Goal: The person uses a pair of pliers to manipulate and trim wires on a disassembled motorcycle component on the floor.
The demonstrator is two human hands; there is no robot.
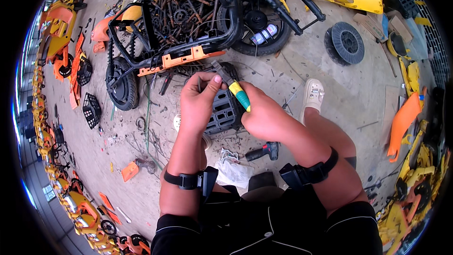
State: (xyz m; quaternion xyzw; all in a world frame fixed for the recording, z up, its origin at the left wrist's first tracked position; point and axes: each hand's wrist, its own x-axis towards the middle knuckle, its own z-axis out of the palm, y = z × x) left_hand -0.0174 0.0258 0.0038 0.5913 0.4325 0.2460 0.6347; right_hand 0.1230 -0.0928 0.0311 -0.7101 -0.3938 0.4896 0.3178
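My right hand [257, 108] is closed round a hammer [242, 97] with a green and yellow handle. Its metal head points up and left, close to my left fingertips. My left hand [200, 97] is closed in a pinch, with a short grey metal piece showing between thumb and fingers; its kind cannot be made out. Below both hands is a black plastic crate [222, 115]. Just beyond them lies a black scooter frame [188, 55] with an orange strip [181, 60] along its near side.
Rusty metal parts [181, 0] are heaped behind the frame. A cordless drill [264, 151] and a white plastic bag [234, 174] lie near my feet. A grey spool [348, 43] stands at the right. Yellow and orange scooter bodies line the left, and loose panels [406, 123] the right.
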